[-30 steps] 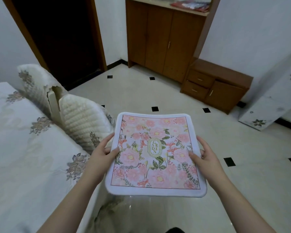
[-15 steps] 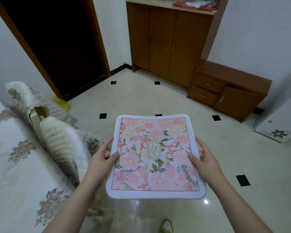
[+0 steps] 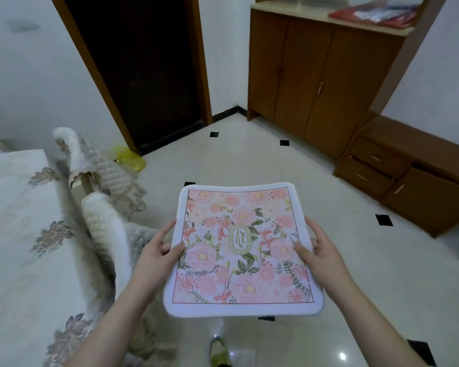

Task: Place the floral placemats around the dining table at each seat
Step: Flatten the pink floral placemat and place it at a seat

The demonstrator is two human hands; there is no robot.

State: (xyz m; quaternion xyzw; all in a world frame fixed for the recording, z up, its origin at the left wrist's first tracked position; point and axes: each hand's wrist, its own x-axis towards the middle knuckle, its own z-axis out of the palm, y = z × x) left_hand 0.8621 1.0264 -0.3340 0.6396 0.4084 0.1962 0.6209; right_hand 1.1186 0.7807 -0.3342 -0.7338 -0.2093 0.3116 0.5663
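A floral placemat, pink flowers on white with an oval "GARDEN" label in its middle, is held flat in front of me above the floor. My left hand grips its left edge, thumb on top. My right hand grips its right edge the same way. The dining table, under a white cloth with grey-brown flowers, lies to my left, apart from the mat.
Two chairs with quilted white covers stand against the table's right side. A dark doorway is ahead, a tall wooden cabinet and a low drawer unit to the right. My green shoe shows on the glossy tiled floor.
The view has swung and moved along the table's side; the chairs and table slid left and closer. Both hands keep the same hold on the placemat.
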